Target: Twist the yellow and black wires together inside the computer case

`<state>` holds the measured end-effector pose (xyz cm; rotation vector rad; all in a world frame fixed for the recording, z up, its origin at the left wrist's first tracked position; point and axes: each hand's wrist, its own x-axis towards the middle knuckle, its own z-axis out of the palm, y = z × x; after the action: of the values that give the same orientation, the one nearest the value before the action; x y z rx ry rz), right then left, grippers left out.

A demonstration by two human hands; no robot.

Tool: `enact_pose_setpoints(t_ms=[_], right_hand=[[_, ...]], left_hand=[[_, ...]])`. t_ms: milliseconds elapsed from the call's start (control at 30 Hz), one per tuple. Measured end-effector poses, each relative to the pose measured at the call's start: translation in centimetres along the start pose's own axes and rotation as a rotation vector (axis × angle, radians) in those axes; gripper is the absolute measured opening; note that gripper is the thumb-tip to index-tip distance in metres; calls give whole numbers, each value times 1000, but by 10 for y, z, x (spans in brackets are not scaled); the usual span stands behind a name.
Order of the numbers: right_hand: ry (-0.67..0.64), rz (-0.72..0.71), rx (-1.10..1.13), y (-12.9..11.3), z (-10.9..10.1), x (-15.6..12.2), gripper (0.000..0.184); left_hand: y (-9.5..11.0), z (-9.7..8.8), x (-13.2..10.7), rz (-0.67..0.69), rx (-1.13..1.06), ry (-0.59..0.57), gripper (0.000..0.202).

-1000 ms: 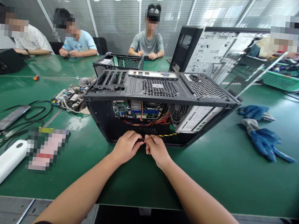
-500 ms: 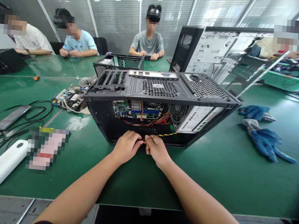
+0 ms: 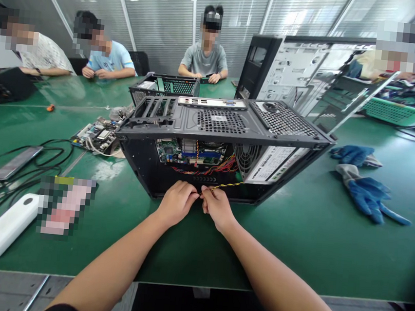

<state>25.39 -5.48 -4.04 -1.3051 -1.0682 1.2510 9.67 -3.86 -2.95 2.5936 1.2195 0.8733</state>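
A twisted yellow-and-black wire (image 3: pixel 231 184) spans the lower opening of the computer case (image 3: pixel 209 138), ending at its near edge. It appears light and limp, best gripped close to the end, pulled gently. The right hand (image 3: pixel 220 209) pinches it; the left hand (image 3: pixel 176 202) closes its fingertips at the end, the tip itself hidden. Inside the case, coloured wires (image 3: pixel 226 167), a circuit board (image 3: pixel 167 149) and a power supply (image 3: pixel 278 164) crowd the reach. Blue gloves (image 3: pixel 367 193) lie right of the case; a loose board (image 3: pixel 101 133), left.
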Motion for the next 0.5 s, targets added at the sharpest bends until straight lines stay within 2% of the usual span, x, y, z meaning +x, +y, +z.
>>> enact_pose_setpoints(t_ms=[233, 500], right_hand=[[55, -14, -61, 5, 3, 5, 39], [62, -48, -97, 1, 3, 3, 38]], left_hand=[[0, 3, 4, -37, 66, -91, 27], [0, 3, 5, -85, 128, -156, 21]])
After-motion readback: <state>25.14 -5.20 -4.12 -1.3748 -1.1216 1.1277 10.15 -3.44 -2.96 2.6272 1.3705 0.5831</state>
